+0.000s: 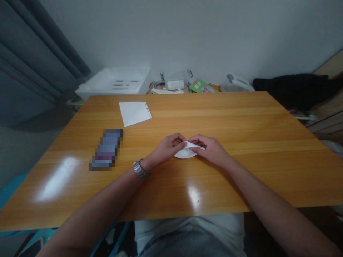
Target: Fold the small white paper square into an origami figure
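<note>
Two hands (167, 147) (214, 149) on paper (184, 154), white container (103, 85) beyond

The wooden table (227, 114) looks glossy, the folded paper (185, 154) matt.

With twelve at the far edge of the table (241, 119), a blurred phone (107, 148) lies at nine o'clock; beyond are a white box (103, 81) at eleven, a green booklet (202, 86) near twelve, black cloth (293, 88) at two, a grey curtain (29, 60) at ten.
</note>
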A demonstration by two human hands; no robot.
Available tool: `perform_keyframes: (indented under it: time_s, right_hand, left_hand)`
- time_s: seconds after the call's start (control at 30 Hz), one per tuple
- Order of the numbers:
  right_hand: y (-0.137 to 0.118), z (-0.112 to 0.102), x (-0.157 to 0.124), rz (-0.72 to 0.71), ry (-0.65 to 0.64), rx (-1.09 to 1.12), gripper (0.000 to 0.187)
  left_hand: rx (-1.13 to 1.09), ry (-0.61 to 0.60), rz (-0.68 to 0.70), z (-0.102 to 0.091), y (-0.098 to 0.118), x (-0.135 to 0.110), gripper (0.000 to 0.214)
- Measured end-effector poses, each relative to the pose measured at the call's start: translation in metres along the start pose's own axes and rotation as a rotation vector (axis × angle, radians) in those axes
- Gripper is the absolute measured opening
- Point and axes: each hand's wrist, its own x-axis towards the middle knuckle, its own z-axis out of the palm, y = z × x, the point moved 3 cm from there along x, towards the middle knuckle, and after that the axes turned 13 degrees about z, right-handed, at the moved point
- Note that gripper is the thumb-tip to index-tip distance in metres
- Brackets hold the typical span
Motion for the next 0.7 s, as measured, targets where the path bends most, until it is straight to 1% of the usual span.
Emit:
perform_keyframes:
  time_s: [0.13, 0.23, 0.37, 0.53, 0.7]
  right_hand:
    - [0.0014, -0.0025, -0.0029, 0.059, 0.001, 0.052, 0.032]
    - [0.0050, -0.0044, -0.0034, 0.088, 0.037, 0.091, 0.029]
    - [0.0090, -0.0052, -0.0028, 0.102, 0.075, 0.080, 0.026]
    - [0.0087, -0.0055, -0.0031, 0.095, 0.077, 0.028, 0.024]
    - [0.0066, -0.0063, -0.0043, 0.075, 0.071, -0.014, 0.023]
  left_hand:
    - [0.013, 0.036, 0.001, -0.0001, 0.0029, -0.0002, 0.037]
    - [-0.009, 0.061, 0.008, 0.0001, 0.0048, 0.0004, 0.038]
    - [-0.036, 0.059, -0.015, 0.0010, 0.0060, 0.0003, 0.037]
    - [-0.037, 0.049, -0.013, 0.0028, 0.0087, -0.0003, 0.036]
    - [0.009, 0.040, 0.003, 0.0047, 0.0096, -0.0019, 0.037]
